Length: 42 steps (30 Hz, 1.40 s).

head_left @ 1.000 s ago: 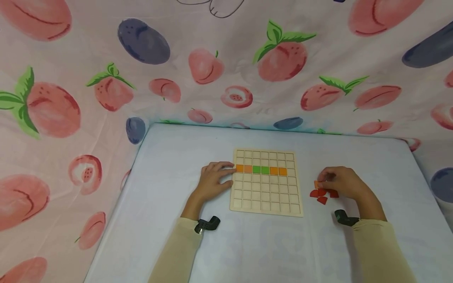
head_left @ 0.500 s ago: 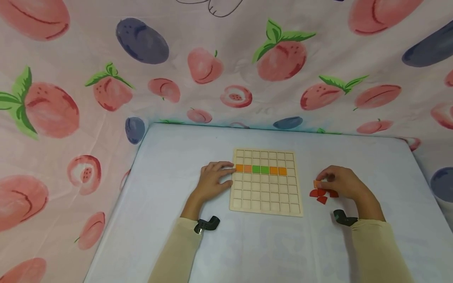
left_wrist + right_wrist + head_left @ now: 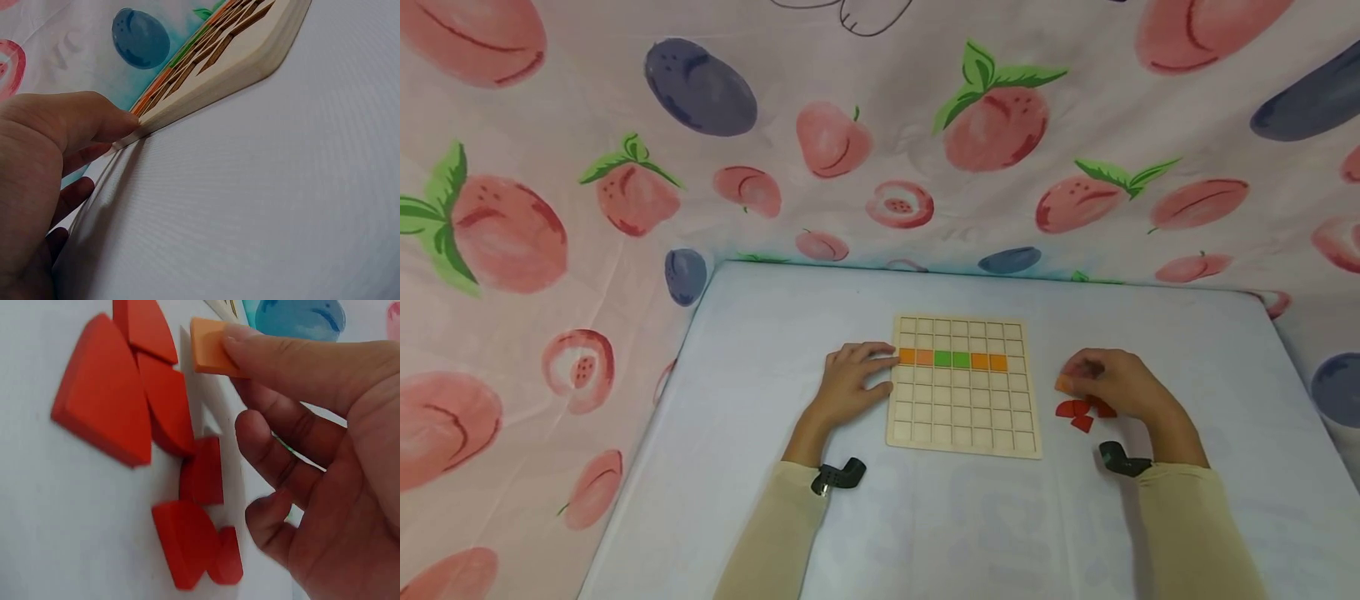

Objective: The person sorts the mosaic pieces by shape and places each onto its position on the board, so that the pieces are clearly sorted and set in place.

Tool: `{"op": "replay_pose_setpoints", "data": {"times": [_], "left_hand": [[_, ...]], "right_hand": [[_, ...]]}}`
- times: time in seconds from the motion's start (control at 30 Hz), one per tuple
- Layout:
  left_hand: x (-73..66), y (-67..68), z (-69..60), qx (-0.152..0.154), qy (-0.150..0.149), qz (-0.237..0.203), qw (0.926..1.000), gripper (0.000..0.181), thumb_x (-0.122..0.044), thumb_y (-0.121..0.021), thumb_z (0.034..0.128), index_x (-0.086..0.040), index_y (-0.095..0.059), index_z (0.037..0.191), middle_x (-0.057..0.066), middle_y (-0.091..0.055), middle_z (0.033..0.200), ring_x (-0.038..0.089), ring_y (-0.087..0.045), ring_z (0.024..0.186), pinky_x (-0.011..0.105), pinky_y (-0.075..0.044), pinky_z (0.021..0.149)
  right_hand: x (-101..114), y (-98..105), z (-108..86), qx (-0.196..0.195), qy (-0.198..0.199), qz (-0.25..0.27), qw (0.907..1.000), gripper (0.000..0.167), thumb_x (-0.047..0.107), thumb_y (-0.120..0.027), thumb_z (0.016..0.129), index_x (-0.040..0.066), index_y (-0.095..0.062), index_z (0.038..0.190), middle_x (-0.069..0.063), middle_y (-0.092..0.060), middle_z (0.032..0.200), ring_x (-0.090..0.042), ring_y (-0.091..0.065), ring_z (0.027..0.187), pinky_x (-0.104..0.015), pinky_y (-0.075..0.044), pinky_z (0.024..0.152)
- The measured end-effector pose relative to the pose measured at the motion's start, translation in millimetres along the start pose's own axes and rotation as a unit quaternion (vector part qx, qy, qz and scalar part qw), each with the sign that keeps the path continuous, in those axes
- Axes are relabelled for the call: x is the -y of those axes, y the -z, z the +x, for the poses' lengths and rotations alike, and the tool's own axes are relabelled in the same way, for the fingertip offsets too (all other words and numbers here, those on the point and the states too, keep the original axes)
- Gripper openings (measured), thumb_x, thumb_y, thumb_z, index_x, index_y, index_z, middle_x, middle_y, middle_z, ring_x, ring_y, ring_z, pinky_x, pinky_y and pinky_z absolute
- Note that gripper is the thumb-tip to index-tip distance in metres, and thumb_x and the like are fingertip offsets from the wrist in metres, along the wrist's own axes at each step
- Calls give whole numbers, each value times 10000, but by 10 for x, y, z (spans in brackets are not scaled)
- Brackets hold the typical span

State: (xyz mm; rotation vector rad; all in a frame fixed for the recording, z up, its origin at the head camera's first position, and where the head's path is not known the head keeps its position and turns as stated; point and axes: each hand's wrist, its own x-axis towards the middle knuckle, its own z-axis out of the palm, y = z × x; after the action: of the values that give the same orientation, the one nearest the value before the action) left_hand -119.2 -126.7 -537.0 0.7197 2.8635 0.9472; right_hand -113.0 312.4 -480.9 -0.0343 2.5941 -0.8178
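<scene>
By the right hand (image 3: 1116, 385), one orange tile (image 3: 209, 347) is pinched between thumb and fingers, held to the right of the wooden board (image 3: 955, 417) and just beside the red pieces (image 3: 103, 394). Six of these are counted in the right wrist view, grouped on the white table (image 3: 775, 333), several touching and several curved along one side. The board's left edge is touched by the left hand (image 3: 853, 379), whose fingers are spread apart. Seven rows of seven cells are marked on it; in the third row from the far edge, six square tiles (image 3: 962, 360) are set side by side: three orange, one paler orange and two green. Two black devices (image 3: 841, 473) are worn, one at each wrist, beside two beige sleeves (image 3: 775, 533).
</scene>
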Motion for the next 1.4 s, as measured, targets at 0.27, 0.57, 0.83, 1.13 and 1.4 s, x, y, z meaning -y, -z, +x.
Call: {"op": "replay_pose_setpoints", "data": {"times": [0.27,0.57,0.83,1.13,1.4], "left_hand": [[-7,1,8,9,-10,2,10000,422,-307,-677,938,-237,-684,1353,-68,-562,1468,232,-465,1318,517,-310,1050],[3,6,0,34,-5,-10,10000,421,-313,-678,942,-244,-681,1358,-74,-558,1473,226,-461,1325,511,-308,1051],[31,-17,4,-5,-60,55,10000,417,-319,-680,944,-251,-682,1355,-82,-557,1469,219,-463,1319,506,-315,1039],[19,-21,13,1,-22,9,10000,417,-315,-685,937,-246,-687,1348,-76,-562,1466,220,-466,1323,510,-312,1050],[20,-15,9,17,5,34,10000,419,-312,-684,938,-247,-684,1352,-75,-558,1471,223,-460,1329,512,-312,1053]], "right_hand": [[74,-62,37,-248,340,460,9981,294,403,-710,953,162,-704,1120,-95,-691,994,-227,-613,776,-307,-512,615],[141,-178,143,-591,522,512,9956,309,439,-672,971,191,-696,1152,-42,-716,1076,-219,-621,998,-261,-473,848],[167,-294,264,-592,585,1174,9896,328,385,-710,957,146,-714,1182,-71,-718,1177,-118,-629,1004,-218,-438,903],[198,-374,377,-535,151,1891,9804,405,446,-729,928,153,-703,1206,-60,-689,1143,-190,-571,1006,-305,-401,920],[263,-386,416,-396,203,1495,9878,408,464,-722,929,163,-729,1203,-98,-673,1143,-241,-534,979,-331,-405,868]]}}
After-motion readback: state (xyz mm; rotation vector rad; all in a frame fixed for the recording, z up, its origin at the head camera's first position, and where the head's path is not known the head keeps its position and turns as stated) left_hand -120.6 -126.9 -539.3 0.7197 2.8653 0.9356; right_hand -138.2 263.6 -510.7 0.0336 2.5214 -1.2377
